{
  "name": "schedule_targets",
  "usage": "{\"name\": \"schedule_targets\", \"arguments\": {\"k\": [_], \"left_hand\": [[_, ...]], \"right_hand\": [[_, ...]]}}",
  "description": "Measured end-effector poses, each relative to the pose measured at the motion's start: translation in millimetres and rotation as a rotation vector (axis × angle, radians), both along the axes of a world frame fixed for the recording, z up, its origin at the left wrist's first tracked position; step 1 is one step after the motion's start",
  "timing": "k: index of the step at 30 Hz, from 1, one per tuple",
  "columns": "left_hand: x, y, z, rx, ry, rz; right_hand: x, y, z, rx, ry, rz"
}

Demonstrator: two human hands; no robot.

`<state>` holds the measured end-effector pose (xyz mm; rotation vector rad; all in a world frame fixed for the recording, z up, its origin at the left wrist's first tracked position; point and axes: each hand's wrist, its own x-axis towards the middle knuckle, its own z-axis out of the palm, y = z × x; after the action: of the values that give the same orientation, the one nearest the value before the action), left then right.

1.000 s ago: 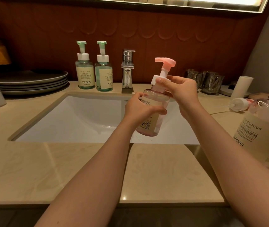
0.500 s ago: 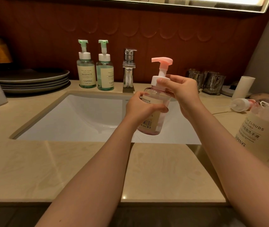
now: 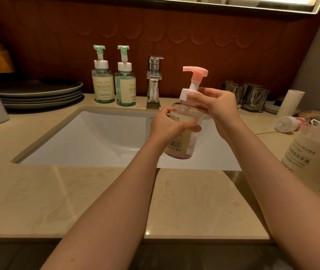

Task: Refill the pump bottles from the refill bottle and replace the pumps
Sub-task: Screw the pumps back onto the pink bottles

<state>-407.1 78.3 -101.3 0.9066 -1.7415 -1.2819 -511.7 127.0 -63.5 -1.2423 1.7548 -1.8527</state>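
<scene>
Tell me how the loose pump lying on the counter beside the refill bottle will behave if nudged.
The loose pump lies on its side on a round white collar, so it would probably roll in an arc. It looks like small hollow plastic, likely light, skidding easily on the smooth counter. Its thin dip tube probably flexes.

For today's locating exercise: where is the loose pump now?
Head view, far right: the loose pump lies on the counter, between the white roll behind it and the refill bottle.

A dark red scalloped wall [image 3: 174, 26] rose behind the beige stone table [image 3: 194, 201] and white sink [image 3: 87, 141], under a bright strip [image 3: 252, 0].
</scene>
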Motion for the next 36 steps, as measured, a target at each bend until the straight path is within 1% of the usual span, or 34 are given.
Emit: {"name": "schedule_targets", "arguments": {"k": [4,8,11,15,22,27,29,31,32,33,36], "left_hand": [[-1,0,-2,-0.016,-0.032,0.008],[0,1,-2,-0.053,-0.07,0.004],[0,1,-2,-0.048,-0.076,0.007],[1,0,-1,-0.034,-0.063,0.028],[1,-4,-4,-0.024,-0.049,0.073],[3,-6,-3,-0.027,-0.036,0.089],[2,-3,-2,-0.046,-0.048,0.056],[1,-1,-2,-0.059,-0.06,0.028],[0,-1,-2,-0.062,-0.06,0.021],[0,0,-3,-0.063,-0.059,0.017],[0,1,-3,-0.087,-0.078,0.014]], "right_hand": [[-1,-2,-3,0.009,0.039,-0.026],[-1,-5,-6,0.031,0.119,-0.103],[1,-4,-5,0.07,0.149,-0.11],[0,-3,1,0.056,0.048,-0.053],[-3,0,3,0.012,0.076,-0.125],[-2,-2,2,0.004,0.04,-0.168],[-1,-1,2,0.013,-0.005,-0.135],[2,1,4,0.041,-0.099,-0.04],[2,1,4,0.054,-0.115,0.004],[3,2,4,0.061,-0.091,0.016],[6,3,3,0.064,0.047,-0.061]]}}
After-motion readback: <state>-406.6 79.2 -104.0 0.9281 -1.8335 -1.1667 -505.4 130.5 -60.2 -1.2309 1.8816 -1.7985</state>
